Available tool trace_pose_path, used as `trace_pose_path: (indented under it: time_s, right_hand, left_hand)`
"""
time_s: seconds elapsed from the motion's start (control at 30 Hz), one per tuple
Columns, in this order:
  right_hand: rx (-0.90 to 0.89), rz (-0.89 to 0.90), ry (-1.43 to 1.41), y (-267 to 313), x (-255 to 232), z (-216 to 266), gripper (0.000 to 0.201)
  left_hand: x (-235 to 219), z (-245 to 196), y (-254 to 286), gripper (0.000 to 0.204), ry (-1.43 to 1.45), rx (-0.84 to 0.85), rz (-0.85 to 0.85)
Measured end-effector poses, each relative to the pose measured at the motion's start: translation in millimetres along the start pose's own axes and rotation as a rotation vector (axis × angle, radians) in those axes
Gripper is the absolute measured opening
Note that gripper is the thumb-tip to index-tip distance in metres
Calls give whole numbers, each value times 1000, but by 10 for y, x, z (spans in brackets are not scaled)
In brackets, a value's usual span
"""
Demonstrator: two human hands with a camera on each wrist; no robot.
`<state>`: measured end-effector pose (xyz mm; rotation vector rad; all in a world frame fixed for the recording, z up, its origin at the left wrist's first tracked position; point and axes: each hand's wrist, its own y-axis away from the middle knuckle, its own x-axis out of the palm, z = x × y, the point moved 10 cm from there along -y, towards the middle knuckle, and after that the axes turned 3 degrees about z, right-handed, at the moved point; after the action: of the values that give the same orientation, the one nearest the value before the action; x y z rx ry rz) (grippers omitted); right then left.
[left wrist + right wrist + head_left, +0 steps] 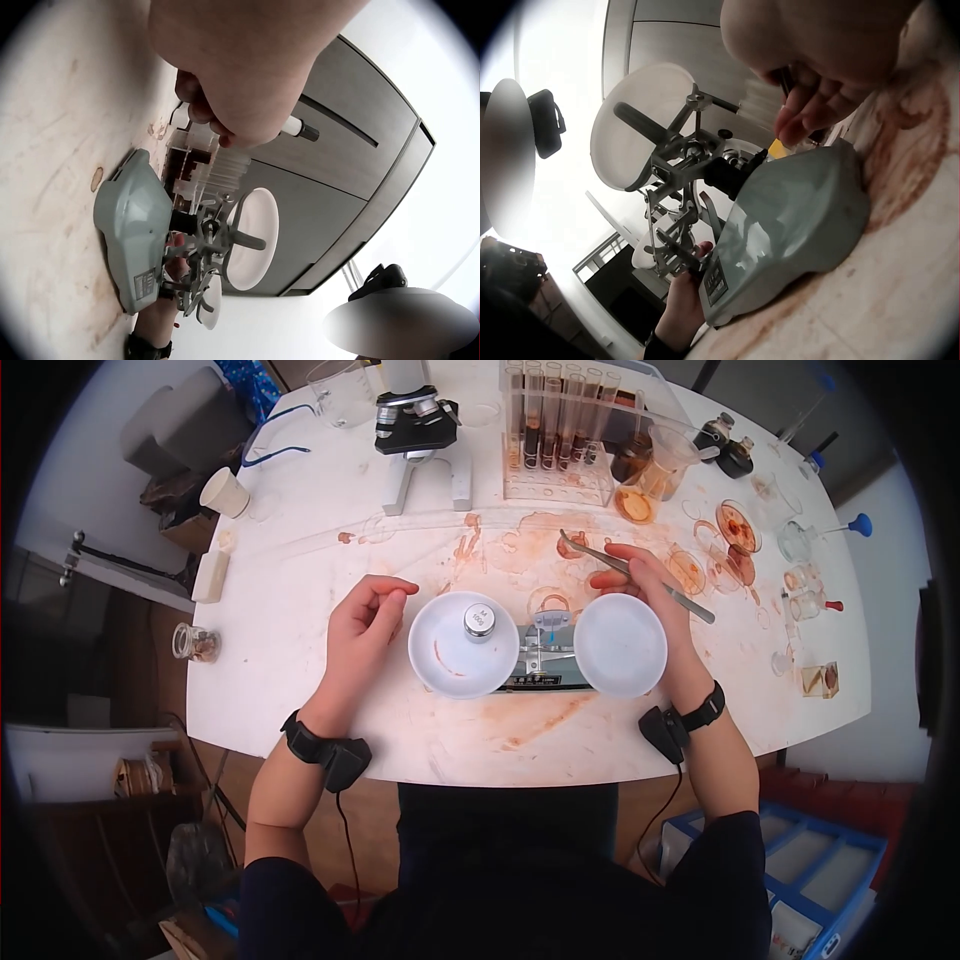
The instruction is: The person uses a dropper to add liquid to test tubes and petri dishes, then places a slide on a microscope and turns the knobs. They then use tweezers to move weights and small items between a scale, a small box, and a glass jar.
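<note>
A two-pan balance with a grey-green base (139, 225) stands between the hands. In the head view a cylindrical metal weight (479, 621) sits on its left white pan (450, 668), which has a reddish-brown streak. The right pan (620, 645) holds nothing. Metal tweezers (690, 606) are gripped in the right hand (655, 588), beside and beyond the right pan, with their tips pointing away to the left. Just left of the left pan, the left hand (366, 630) rests with loosely curled fingers and holds nothing.
Behind the balance stand a microscope (418, 430) and a rack (560, 482) of test tubes with dark liquid. Stained petri dishes (738, 526) and glassware lie to the right. A paper cup (225, 493) and a small jar (195, 643) are at the left edge. Reddish stains mark the table.
</note>
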<state>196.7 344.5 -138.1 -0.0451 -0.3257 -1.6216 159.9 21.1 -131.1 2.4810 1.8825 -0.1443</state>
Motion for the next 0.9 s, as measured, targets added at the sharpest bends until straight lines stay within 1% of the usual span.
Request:
trace_pose_path:
  time_s: [0.07,0.2,0.3,0.6,0.7,0.9]
  right_hand:
    - [-2,7,-8,-15,-13,-25,38]
    - [23,13,-53,-6,-8,-45,35]
    - [31,-11,-9,17,-3,-29,33]
    - [15,17,-46,2,23,-48,31]
    - [24,1,-8,9,-2,-44,31]
    - [-14,21,-10,-19,-9,-68,30]
  left_hand:
    - [2,-13,0,17,-25,5,0]
    - [12,-33,-6,17,21,-10,23]
    - [8,-11,-10,16,39,-3,25]
    - [10,-32,-10,16,16,-2,15]
    - [4,-26,-11,16,15,6,17]
    - [8,-15,-26,17,38,12,34]
